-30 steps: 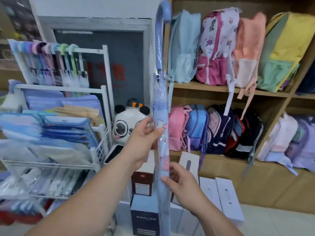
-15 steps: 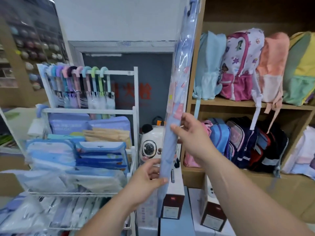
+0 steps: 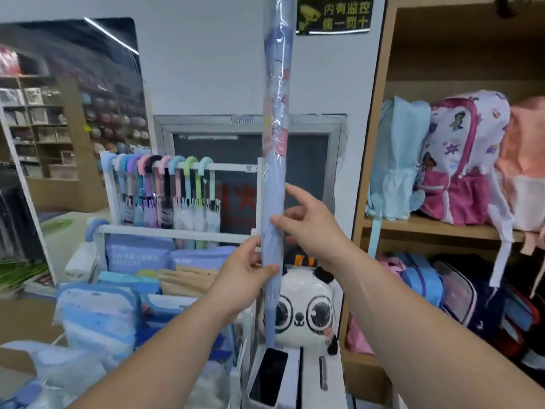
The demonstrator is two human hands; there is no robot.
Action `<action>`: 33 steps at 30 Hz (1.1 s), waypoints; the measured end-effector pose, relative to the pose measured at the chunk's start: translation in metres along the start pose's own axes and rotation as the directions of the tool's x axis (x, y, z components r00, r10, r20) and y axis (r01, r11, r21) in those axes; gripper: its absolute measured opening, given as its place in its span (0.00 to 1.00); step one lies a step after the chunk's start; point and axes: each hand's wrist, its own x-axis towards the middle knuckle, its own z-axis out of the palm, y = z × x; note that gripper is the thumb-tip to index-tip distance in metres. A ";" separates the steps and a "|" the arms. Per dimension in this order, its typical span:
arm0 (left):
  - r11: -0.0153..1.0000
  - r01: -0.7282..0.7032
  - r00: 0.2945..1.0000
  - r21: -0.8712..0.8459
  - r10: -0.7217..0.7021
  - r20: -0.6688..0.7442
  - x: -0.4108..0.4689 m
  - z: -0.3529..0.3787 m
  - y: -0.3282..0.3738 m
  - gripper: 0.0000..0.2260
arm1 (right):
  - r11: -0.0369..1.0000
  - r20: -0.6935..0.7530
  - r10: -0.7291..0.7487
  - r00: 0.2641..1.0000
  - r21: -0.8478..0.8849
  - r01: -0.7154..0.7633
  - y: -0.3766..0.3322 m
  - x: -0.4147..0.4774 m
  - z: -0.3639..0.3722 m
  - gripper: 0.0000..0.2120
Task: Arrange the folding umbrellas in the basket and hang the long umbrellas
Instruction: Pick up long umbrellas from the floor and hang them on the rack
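A long blue umbrella (image 3: 276, 119) in clear plastic wrap stands upright in front of me; its handle is out of view above the frame. My left hand (image 3: 241, 276) grips its lower shaft. My right hand (image 3: 306, 222) holds the shaft just above, thumb and fingers round it. To the left, several long umbrellas (image 3: 171, 190) with pastel hooked handles hang on the top bar of a white rack (image 3: 236, 167).
The rack's lower shelves hold blue packaged goods (image 3: 97, 308). A panda figure (image 3: 306, 308) sits on white boxes (image 3: 312, 376) below the umbrella tip. A wooden shelf unit (image 3: 380, 143) with backpacks (image 3: 463, 160) fills the right side.
The umbrella has been raised higher and stands straighter, its handle now out of frame. Both hands have slid toward its lower end. My view has tilted upward.
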 end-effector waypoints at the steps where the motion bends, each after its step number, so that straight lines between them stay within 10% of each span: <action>1: 1.000 -0.020 1.000 0.003 0.021 -0.005 0.011 -0.005 0.006 0.15 | 1.000 0.014 -0.019 1.000 -0.012 0.019 0.000 0.012 0.002 0.29; 33: 0.925 -0.325 0.940 0.198 0.293 0.176 0.260 -0.230 0.053 0.25 | 0.993 -0.315 -0.060 0.947 -0.111 0.026 -0.041 0.282 0.140 0.35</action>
